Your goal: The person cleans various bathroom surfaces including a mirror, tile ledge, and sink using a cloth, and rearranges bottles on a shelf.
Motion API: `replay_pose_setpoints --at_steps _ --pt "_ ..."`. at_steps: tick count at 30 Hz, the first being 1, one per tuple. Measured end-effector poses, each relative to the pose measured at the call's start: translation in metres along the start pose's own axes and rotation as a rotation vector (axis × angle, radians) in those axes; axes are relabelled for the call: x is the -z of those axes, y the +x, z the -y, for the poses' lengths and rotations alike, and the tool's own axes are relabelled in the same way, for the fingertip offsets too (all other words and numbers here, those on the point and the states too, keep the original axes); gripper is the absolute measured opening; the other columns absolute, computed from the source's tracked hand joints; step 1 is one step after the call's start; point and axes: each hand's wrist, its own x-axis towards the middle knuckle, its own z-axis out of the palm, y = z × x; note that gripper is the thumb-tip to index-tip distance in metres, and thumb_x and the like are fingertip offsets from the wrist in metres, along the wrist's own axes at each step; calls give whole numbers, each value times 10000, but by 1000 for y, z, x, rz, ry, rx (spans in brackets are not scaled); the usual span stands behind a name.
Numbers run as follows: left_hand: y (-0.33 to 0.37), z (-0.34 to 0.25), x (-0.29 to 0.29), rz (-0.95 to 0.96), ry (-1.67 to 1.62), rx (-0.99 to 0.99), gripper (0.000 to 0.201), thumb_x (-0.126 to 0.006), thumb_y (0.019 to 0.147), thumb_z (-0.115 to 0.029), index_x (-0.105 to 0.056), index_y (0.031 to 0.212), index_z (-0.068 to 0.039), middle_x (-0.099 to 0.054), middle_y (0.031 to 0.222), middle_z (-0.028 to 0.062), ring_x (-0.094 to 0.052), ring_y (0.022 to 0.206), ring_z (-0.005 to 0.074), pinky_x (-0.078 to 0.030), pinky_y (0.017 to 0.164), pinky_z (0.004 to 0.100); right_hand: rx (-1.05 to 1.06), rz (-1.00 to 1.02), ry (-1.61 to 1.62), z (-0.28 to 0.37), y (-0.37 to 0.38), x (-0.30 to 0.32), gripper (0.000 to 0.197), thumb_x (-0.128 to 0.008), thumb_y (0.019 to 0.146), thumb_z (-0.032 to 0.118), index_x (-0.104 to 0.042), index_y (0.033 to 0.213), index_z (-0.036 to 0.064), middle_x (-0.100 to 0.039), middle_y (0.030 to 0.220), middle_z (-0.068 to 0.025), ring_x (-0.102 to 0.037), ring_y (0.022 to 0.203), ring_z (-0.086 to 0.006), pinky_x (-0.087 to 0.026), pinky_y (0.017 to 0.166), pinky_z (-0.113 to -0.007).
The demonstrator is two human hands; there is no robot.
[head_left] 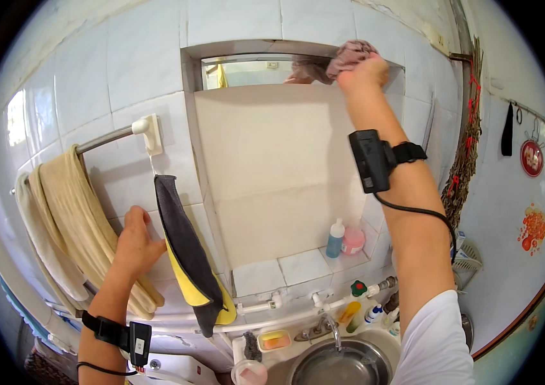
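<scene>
Presently, head view: I see the right hand (363, 74) clutching a mauve cloth (352, 55) at the upper right of the recess (272, 154). A slack grip could drop it onto the bottle (335, 240) or jar (353, 242) below. The left hand (135, 240), fingers parted, looks empty; towel (70, 205) and hanging rag (186, 256) flank it, possible snags.

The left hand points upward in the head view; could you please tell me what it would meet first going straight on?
The left hand would probably meet the tiled wall first, below the white rail bracket; one view leaves the depth unclear.
</scene>
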Motion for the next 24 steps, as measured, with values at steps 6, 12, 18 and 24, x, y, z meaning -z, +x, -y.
replay_pose_setpoints --at_steps 6,12,18,24 --pt "-9 33 24 -24 81 8 660 -988 864 -159 -516 1305 -23 -632 1293 272 -661 1179 535 -571 1022 555 -243 -84 -167 -168 -142 -159 168 -610 1082 76 -729 1196 45 -764 1095 -96 -727 893 -211 -623 800 -409" --pt "-4 22 15 15 27 -10 623 -956 862 -106 -511 1291 -24 -633 1282 267 -656 1162 534 -571 1019 554 878 668 -1508 -173 -137 -185 320 -711 1036 119 -766 1342 43 -756 1414 -178 -692 1320 -373 -597 1097 -513" --pt "-1 23 13 31 32 30 613 -933 850 -71 -509 1292 -38 -630 1249 252 -663 1127 525 -574 996 552 1163 848 -1992 -149 -90 -125 415 -750 948 121 -792 1355 51 -709 1607 -220 -597 1536 -543 -558 1220 -650" --pt "-1 17 9 55 4 50 606 -910 839 -48 -497 1283 -43 -615 1238 248 -657 1121 520 -574 1003 539 1131 452 -1990 16 -5 -33 268 -684 1022 188 -823 1200 45 -797 1345 -239 -713 1305 -491 -598 1122 -613"
